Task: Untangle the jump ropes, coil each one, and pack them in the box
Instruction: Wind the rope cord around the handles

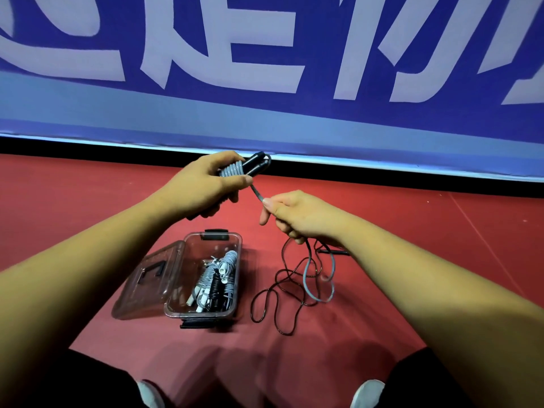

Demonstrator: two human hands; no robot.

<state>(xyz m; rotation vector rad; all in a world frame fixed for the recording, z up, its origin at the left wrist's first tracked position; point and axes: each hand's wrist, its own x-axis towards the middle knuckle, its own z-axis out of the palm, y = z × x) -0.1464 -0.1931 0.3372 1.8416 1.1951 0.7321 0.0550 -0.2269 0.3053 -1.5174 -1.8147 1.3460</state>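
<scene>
Left hand (203, 184): fingers clenched round a pair of black handles (256, 162), held side by side and raised above the floor. Turns of the grey rope (234, 169) are wound tightly round them. My reading is that the handles serve as the core of the coil, which explains the firm grip.

Right hand (294, 214): thumb and fingers pinch the same grey rope a short way below and right of the coil. The stretch between the two hands is straight. I judge this hand is feeding the rope under tension so each turn lies snug. The slack hangs from it to the red floor (88, 201), looping among a loose dark rope (273, 295) that is not yet coiled.

The clear box (191, 248) sits on the floor near me, left of the loose ropes and below the left hand. Its lid (147, 278) is hinged open to the left. Coiled ropes (217, 278), grey and black with white handles, already lie inside. It is within easy reach for dropping in the finished coil.

Writing: the blue banner (265, 119) at the far side carries large white characters, cropped by the frame, so I cannot read them. No label is legible on the box or handles.
</scene>
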